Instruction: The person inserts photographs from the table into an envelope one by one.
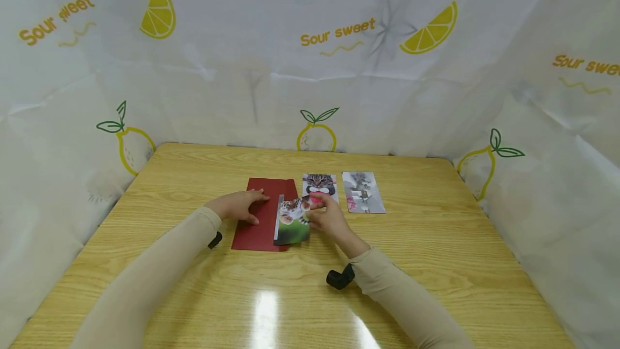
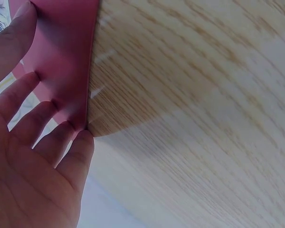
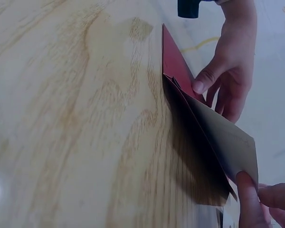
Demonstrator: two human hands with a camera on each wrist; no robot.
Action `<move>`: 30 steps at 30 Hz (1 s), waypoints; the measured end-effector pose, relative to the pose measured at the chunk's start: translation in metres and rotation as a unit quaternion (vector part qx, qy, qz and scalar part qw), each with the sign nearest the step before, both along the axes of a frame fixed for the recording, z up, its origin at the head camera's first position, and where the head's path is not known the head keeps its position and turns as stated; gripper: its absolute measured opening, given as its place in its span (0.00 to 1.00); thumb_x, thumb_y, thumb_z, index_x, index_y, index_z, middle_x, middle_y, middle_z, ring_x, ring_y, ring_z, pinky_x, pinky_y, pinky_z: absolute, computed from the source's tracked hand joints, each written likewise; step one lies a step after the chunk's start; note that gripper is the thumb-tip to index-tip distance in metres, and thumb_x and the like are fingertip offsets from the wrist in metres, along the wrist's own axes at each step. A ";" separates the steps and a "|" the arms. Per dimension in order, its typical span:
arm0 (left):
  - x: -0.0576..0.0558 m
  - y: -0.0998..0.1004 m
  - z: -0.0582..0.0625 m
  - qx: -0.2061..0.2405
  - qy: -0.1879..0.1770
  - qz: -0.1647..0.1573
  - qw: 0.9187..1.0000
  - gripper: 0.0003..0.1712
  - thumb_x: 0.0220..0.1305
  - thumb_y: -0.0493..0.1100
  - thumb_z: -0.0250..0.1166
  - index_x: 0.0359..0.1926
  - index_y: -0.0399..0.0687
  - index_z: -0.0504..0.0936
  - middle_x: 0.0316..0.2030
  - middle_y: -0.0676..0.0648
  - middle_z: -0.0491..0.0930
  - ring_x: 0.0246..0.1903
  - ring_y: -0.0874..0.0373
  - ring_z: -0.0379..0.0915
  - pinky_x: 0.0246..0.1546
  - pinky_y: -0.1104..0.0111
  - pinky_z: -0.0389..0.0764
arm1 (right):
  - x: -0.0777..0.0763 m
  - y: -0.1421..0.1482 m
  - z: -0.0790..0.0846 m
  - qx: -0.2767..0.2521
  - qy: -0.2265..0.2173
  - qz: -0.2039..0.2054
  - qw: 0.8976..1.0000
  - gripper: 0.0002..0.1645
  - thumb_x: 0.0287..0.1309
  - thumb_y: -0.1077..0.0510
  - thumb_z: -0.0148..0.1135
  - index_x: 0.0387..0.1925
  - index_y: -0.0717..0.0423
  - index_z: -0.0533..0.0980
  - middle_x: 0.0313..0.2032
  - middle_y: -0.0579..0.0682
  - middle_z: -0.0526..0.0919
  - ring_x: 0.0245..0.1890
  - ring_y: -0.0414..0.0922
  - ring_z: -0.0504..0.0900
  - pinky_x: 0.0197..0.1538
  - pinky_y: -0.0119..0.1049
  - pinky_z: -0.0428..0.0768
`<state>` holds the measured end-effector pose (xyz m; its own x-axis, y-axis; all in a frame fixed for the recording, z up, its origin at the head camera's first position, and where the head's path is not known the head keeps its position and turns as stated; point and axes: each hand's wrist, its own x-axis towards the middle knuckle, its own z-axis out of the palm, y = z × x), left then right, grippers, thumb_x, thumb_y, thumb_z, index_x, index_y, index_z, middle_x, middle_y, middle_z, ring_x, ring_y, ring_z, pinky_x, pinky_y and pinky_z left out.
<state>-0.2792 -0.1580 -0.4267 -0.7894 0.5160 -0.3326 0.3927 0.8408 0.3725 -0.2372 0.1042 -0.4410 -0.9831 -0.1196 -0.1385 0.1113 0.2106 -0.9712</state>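
Observation:
A red envelope lies on the table, its flap side toward the right. My left hand rests on it with fingers spread, and in the left wrist view the fingertips press its red surface. My right hand pinches the right edge of a tiger picture card. The card is tilted, its left part over the envelope's right side. In the right wrist view, the card's pale back slopes down to the envelope; I cannot tell whether its edge is inside.
Behind my right hand a cat picture card lies on the wooden table. To its right is a grey picture card with pink flowers. A white lemon-print cloth hangs around the table's back and sides.

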 end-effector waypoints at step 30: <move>0.003 0.001 0.004 0.005 0.000 0.000 1.000 0.39 0.62 0.45 0.68 0.71 0.46 0.64 0.74 0.36 0.49 0.73 0.38 0.45 0.69 0.48 0.59 | -0.001 -0.023 -0.006 0.005 -0.005 0.005 1.000 0.34 0.55 0.76 0.61 0.65 0.66 0.67 0.43 0.62 0.74 0.24 0.36 0.75 0.30 0.32 0.83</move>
<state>-0.2766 -0.1566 -0.4229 -0.7898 0.5189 -0.3271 0.3930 0.8374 0.3798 -0.2377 0.0807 -0.4472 -0.9805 -0.1274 -0.1494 0.1188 0.2212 -0.9680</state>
